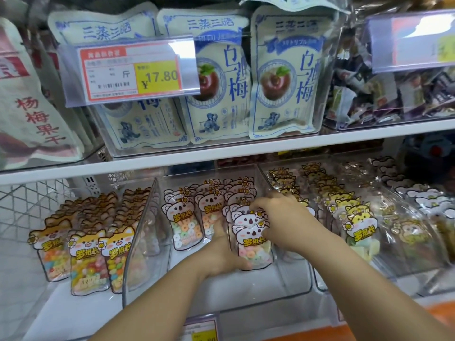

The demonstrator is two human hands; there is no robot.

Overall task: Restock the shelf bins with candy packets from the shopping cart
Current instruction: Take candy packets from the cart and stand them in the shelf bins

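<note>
Restocking looks about half done, by my judgement. The clear middle bin (pixel 221 299) on the lower shelf has three rows of koala packets (pixel 253 239), but bare floor shows at its front, so more can fit. Both hands are on the front packets of the right row. The left hand (pixel 221 254) grips their lower side, and the right hand (pixel 278 220) pinches their tops with curled fingers. The shopping cart is not in view.

The neighbour bins, with shiba packets (pixel 86 254) and tiger packets (pixel 357 222), look well filled. Every small packet reads "罗班长". Above, the price tag (pixel 133 72) reads ¥17.80. The blue-white pouches (pixel 290 77) read "三蒸三晒" and "乌梅", and the far-left pouch (pixel 37 119) reads "杨梅果干".
</note>
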